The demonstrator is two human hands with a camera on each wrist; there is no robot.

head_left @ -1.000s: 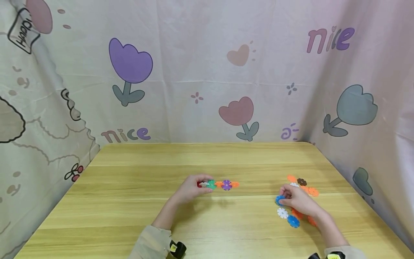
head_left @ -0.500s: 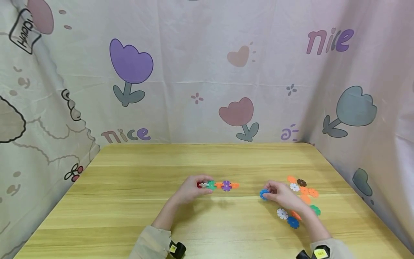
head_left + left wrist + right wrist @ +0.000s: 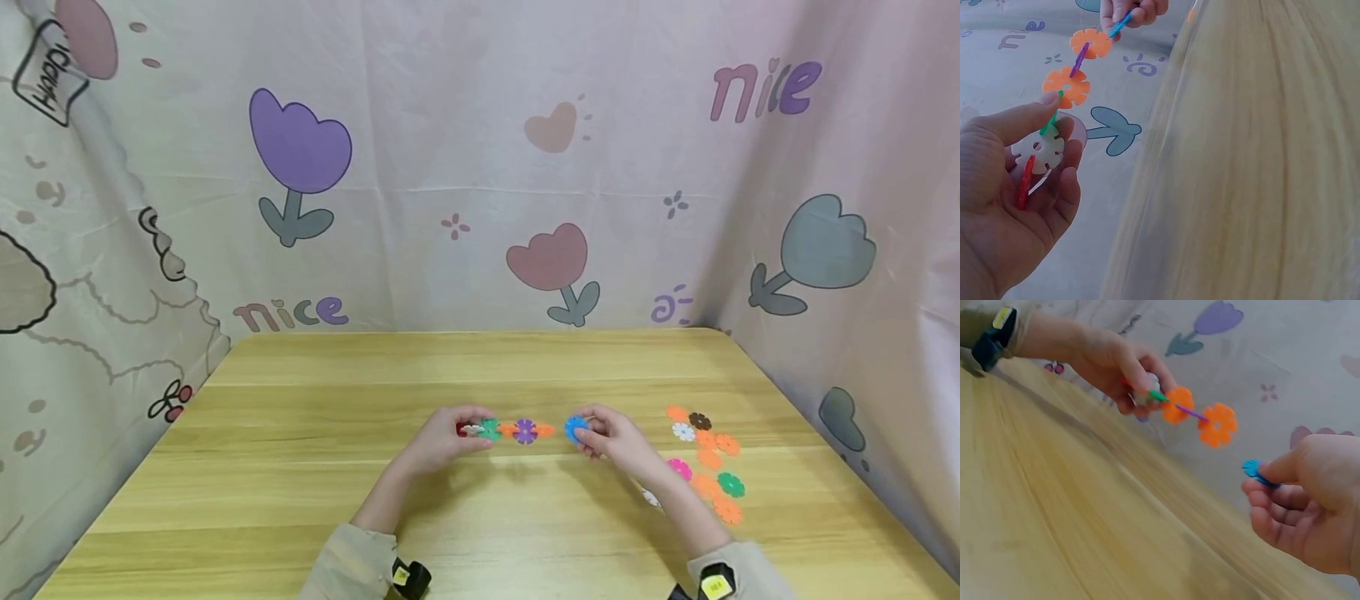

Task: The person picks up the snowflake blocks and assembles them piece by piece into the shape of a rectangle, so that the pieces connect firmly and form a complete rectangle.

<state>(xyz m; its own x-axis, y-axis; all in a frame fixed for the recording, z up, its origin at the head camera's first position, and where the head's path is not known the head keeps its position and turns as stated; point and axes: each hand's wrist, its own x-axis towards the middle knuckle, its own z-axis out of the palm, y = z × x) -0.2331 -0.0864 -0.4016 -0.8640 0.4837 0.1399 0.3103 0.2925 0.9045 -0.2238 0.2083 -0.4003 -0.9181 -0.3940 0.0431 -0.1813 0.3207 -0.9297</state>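
Observation:
My left hand (image 3: 447, 435) grips a chain of notched plastic discs above the table. In the left wrist view the chain runs from a red disc (image 3: 1025, 181) in the palm through a white disc (image 3: 1038, 153), a green disc (image 3: 1052, 112), an orange disc (image 3: 1066, 87) and a purple disc (image 3: 1079, 59) to an orange end disc (image 3: 1090, 44). The thumb and fingers pinch it around the green and white discs. My right hand (image 3: 618, 437) pinches a blue disc (image 3: 575, 429) between thumb and fingers. A small gap separates the blue disc from the orange end in the right wrist view.
Loose discs lie on the right side of the wooden table (image 3: 300, 500): several orange ones (image 3: 726, 445), a brown disc (image 3: 700, 421), a pink disc (image 3: 679, 470), a green disc (image 3: 731, 485) and white ones (image 3: 683, 432). A printed curtain (image 3: 420, 150) hangs behind the table.
My right hand has carried the blue disc left from the loose pieces to near the chain's orange end. My left hand and the chain have stayed in place.

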